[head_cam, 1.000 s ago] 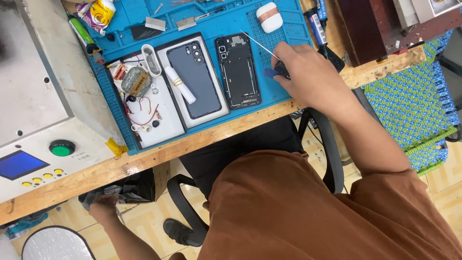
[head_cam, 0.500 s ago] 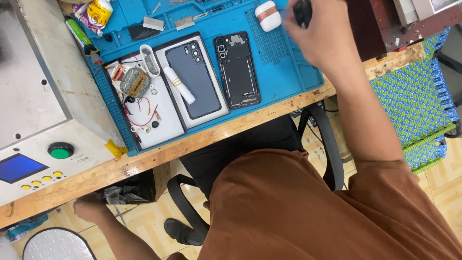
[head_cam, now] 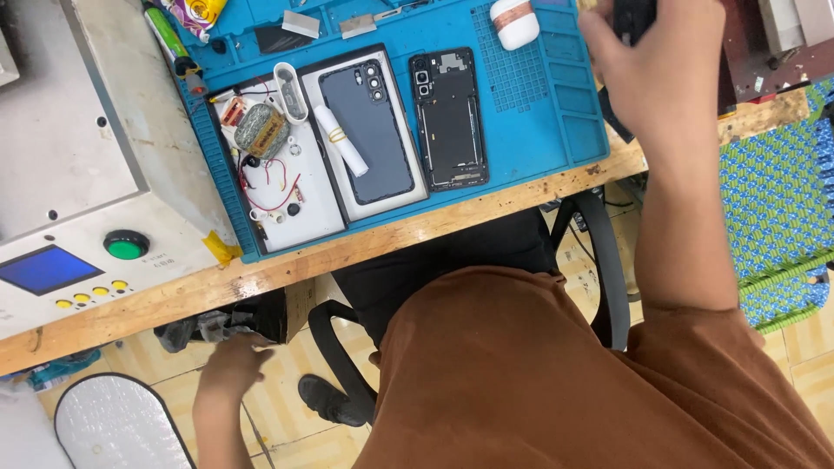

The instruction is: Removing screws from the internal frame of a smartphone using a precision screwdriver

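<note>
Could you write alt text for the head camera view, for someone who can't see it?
A person's right hand grips a dark object at the blue rectangular work mat's far edge, beside an opened black phone; the left hand reaches below the wooden bench.

Bare blue mat (head_cam: pixel 539 130) open between opened phone (head_cam: pixel 448 119) and right hand (head_cam: pixel 660 78), white case (head_cam: pixel 514 22) crowding its top, parts tray (head_cam: pixel 291 195) and grey machine (head_cam: pixel 78 165) blocking the desk (head_cam: pixel 486 204) left, bare wooden front edge free

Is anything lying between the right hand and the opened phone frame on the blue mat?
Nothing visible. Only bare blue mat separates the right hand, which grips a dark object, from the opened phone frame; the white case sits farther back.
</note>
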